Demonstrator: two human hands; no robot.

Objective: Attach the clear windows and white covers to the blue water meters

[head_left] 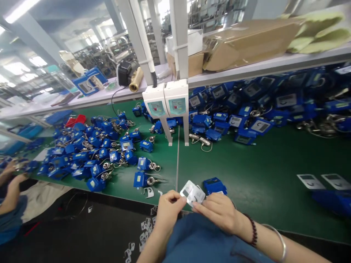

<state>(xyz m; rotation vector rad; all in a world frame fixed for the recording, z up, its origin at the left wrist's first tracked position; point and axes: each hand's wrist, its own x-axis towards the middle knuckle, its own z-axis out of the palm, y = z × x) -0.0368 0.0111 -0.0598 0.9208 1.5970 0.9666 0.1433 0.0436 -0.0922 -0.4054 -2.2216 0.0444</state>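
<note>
A silver-white label [192, 192] with a dark window and a curved mark is held up over the near edge of the green bench. My left hand [170, 209] pinches its left corner between thumb and forefinger. At its lower right edge, the fingers of my right hand [219, 212] are closed on it. Just behind my right hand lies a blue meter housing [214, 185], partly hidden by that hand. White label scraps [149, 192] lie on the bench edge left of my left hand.
Many blue meters [82, 146] with metal fittings crowd the bench on the left; more are piled at the back right [246, 109]. Two labels [311, 181] lie at right. White switch boxes [165, 98] stand on posts. A co-worker's hand [16, 182] is at far left. Scraps [146, 230] litter the floor.
</note>
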